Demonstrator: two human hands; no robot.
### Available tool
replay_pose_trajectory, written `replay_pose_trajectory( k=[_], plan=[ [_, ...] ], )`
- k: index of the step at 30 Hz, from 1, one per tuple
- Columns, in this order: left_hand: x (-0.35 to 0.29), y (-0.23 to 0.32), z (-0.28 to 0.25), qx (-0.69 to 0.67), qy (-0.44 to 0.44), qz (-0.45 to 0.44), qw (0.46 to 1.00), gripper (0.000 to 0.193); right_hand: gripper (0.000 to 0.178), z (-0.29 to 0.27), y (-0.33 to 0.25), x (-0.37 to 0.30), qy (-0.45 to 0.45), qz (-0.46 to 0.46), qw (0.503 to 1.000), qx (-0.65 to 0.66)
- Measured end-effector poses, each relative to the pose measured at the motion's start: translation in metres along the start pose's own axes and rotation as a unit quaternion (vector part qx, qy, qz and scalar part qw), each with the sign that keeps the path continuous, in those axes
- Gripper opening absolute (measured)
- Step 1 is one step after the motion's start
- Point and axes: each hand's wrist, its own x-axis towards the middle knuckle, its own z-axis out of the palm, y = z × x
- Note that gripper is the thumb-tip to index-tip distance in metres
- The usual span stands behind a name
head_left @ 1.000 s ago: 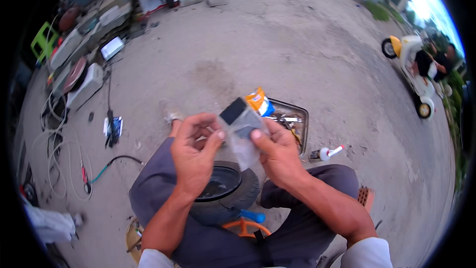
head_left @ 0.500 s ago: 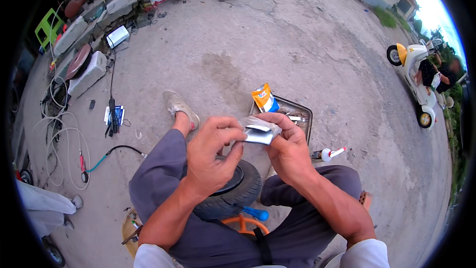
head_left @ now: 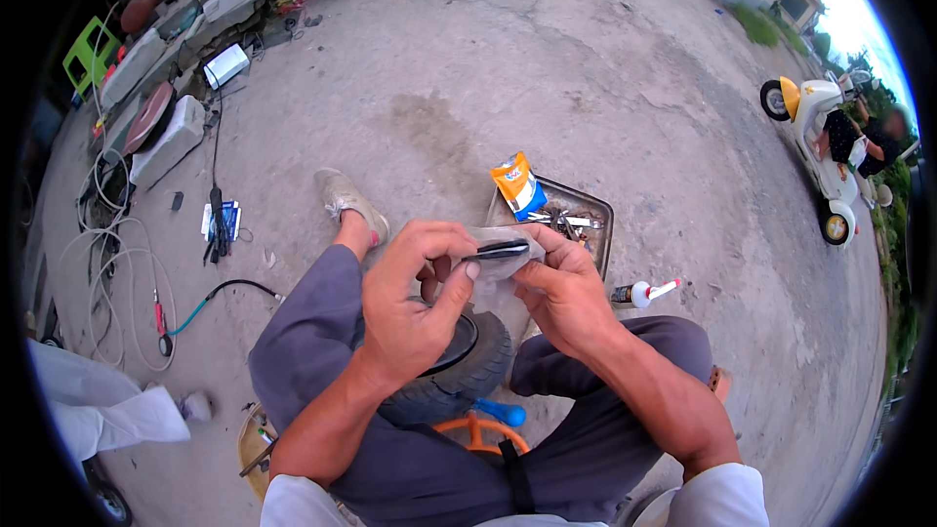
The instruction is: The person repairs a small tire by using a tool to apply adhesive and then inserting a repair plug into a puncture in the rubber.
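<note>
Above a small black tyre [head_left: 478, 361] between my legs, both my hands are raised and close together. The fingers of my left hand [head_left: 410, 298] pinch the left end of a thin, flat black piece [head_left: 501, 250] with a pale edge. My right hand [head_left: 566, 288] grips the small clear plastic bag [head_left: 509, 265] around it, thumb and fingers pressed together. Part of the bag is hidden behind my fingers. Below the tyre lie a blue handle [head_left: 501, 413] and an orange rimmed part [head_left: 459, 424].
Beyond my hands, a metal tray [head_left: 610, 234] holds small tools and an orange-and-blue pouch [head_left: 518, 185]. A white bottle with a red tip [head_left: 639, 294] stands right of it. Hoses [head_left: 122, 224] coil at left near a person's pale trouser leg [head_left: 107, 400]. A scooter [head_left: 815, 141] carries a person at right.
The flat piece has turned from showing its broad white face to showing its dark narrow side. The pale-trousered leg at left has shifted right.
</note>
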Motion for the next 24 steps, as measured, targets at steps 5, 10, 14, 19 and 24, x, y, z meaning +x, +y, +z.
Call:
replay_pose_trajectory(
  k=[5,10,14,19,24],
  plan=[
    [-0.002,-0.005,0.000,-0.157,0.047,-0.155,0.974,0.014,0.039,0.006,-0.005,-0.002,-0.015,0.006,1.000,-0.027],
    [0.004,-0.002,-0.004,-0.212,0.022,-0.231,0.949,0.017,0.043,0.009,-0.007,-0.004,0.000,-0.018,0.997,-0.076],
    [0.004,-0.004,-0.007,-0.231,0.016,-0.267,0.935,0.018,0.037,-0.001,-0.004,-0.002,-0.031,0.008,0.998,-0.059],
    [0.007,-0.005,-0.005,-0.284,0.012,-0.321,0.903,0.023,0.034,-0.003,-0.008,-0.004,-0.043,0.041,0.998,-0.014],
    [0.009,-0.005,-0.018,-0.203,0.008,-0.274,0.940,0.027,0.029,0.000,-0.002,-0.001,-0.017,0.000,0.988,-0.153]
  ],
)
